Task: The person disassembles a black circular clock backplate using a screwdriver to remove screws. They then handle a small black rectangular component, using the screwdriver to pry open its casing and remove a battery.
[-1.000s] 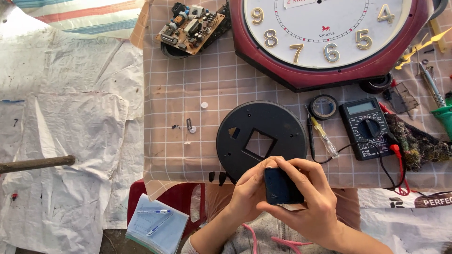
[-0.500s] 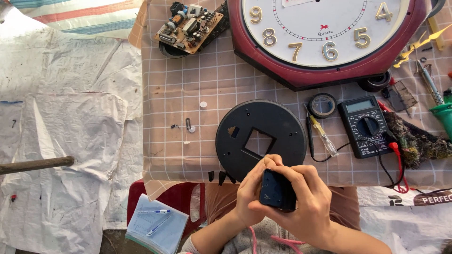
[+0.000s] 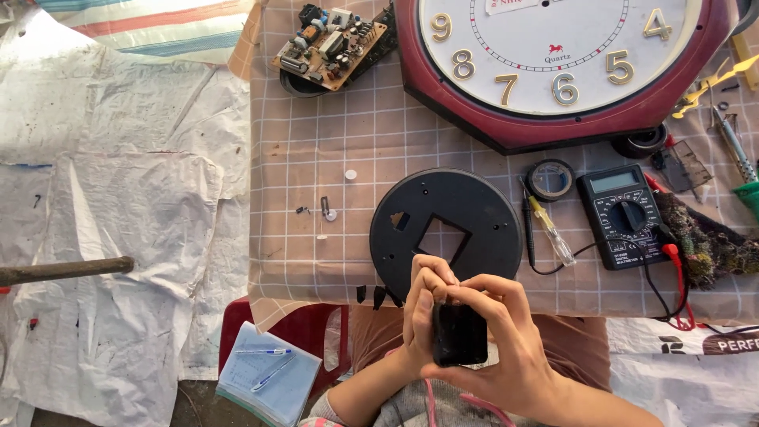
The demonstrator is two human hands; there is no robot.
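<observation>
Both hands hold a small black square box (image 3: 458,334) low in view, just below the tabletop (image 3: 316,158) edge. Left hand (image 3: 423,312) fingers pressed together along its left side; right hand (image 3: 510,348) fingers curled around it, pinching the top. Black round plate (image 3: 447,229) lies just beyond, multimeter (image 3: 624,217) to its right.

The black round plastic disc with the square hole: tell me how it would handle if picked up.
The black round plastic disc lies flat on the checked cloth, so it probably won't roll. It looks thin, with cutouts, so likely light and fairly stiff. Gripping through the square hole seems easiest.
</observation>
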